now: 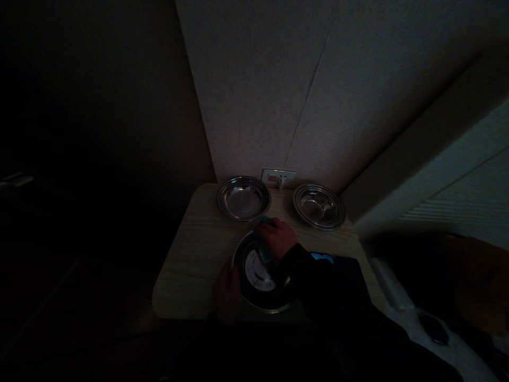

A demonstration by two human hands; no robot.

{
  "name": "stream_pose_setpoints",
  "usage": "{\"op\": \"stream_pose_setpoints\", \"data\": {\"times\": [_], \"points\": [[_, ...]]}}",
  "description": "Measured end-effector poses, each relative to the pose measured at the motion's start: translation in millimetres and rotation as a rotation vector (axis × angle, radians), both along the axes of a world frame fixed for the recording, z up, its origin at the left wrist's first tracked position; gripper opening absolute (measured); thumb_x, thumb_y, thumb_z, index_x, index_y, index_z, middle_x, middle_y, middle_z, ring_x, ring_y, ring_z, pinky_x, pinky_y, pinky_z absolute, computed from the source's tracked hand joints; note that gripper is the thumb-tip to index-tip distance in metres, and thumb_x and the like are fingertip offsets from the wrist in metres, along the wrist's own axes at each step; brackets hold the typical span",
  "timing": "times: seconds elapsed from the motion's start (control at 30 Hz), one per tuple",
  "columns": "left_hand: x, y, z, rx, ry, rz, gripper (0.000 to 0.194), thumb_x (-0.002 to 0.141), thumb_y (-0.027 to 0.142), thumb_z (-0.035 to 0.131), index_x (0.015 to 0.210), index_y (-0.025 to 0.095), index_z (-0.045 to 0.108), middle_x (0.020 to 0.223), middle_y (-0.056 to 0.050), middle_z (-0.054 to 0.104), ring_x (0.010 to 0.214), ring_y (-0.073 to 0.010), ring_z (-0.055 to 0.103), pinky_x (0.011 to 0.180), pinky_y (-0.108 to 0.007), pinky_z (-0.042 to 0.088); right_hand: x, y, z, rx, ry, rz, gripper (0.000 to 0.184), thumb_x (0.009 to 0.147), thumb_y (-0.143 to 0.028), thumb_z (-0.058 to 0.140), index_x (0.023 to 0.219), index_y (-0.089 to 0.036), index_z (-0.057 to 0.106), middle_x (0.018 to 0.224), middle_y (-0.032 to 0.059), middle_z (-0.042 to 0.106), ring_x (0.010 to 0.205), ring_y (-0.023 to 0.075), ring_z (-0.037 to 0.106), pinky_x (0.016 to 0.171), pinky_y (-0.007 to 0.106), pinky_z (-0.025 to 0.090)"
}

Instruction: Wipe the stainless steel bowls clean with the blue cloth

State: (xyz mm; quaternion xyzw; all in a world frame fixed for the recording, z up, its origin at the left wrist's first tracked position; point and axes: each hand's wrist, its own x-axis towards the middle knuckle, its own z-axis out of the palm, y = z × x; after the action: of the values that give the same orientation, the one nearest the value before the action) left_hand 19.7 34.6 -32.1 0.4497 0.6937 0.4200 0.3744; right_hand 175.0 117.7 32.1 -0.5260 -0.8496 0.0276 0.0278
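A round metal plate [249, 293] sits near the front of the small table, its middle reflecting a bright patch. At its left rim, my left hand [227, 292] is closed on the edge, thumb along the rim. My right hand [277, 239] presses a bluish-green cloth [263, 251] onto the plate's upper right, fingers bent over it. Part of the cloth sticks out past the far rim. My right sleeve covers the plate's right side.
Behind stand a shallow metal plate [243, 199] on the left and stacked metal dishes [318, 207] on the right. A wall socket [278, 176] holds a plug. A dark object with a lit blue screen [322, 258] lies by my right forearm. The light is dim.
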Motion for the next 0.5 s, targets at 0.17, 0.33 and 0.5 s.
{"op": "stream_pose_setpoints", "data": {"times": [0.17, 0.33, 0.5], "points": [[0, -1, 1.8, 0.005, -0.050, -0.024, 0.040, 0.081, 0.038, 0.042, 0.108, 0.015, 0.061, 0.110, -0.010, 0.064, 0.103, -0.0217, 0.058, 0.089, -0.033, 0.045, 25, -13, -0.3, -0.014, 0.019, -0.140, 0.032, 0.086, -0.019, 0.043, 0.116, -0.018, 0.057, 0.111, 0.0073, 0.062, 0.101, 0.0219, 0.047, 0.085, 0.033, 0.038], [-3, 1, 8.3, -0.022, -0.123, -0.010, 0.040, 0.083, 0.040, 0.038, 0.103, 0.016, 0.063, 0.109, -0.010, 0.065, 0.102, -0.0208, 0.058, 0.090, -0.034, 0.044, 4, -12, -8.2, 0.017, 0.214, -0.111, 0.033, 0.086, -0.019, 0.043, 0.117, -0.016, 0.056, 0.118, 0.0060, 0.058, 0.105, 0.0199, 0.047, 0.092, 0.031, 0.036], [-10, 3, 12.1, -0.045, -0.070, -0.035, 0.040, 0.086, 0.037, 0.031, 0.100, 0.018, 0.062, 0.096, -0.009, 0.068, 0.090, -0.0206, 0.062, 0.080, -0.035, 0.048, -38, -13, -15.8, -0.051, 0.277, 0.133, 0.029, 0.084, -0.015, 0.045, 0.109, -0.015, 0.059, 0.116, 0.0086, 0.059, 0.109, 0.0200, 0.047, 0.097, 0.035, 0.033]]}}
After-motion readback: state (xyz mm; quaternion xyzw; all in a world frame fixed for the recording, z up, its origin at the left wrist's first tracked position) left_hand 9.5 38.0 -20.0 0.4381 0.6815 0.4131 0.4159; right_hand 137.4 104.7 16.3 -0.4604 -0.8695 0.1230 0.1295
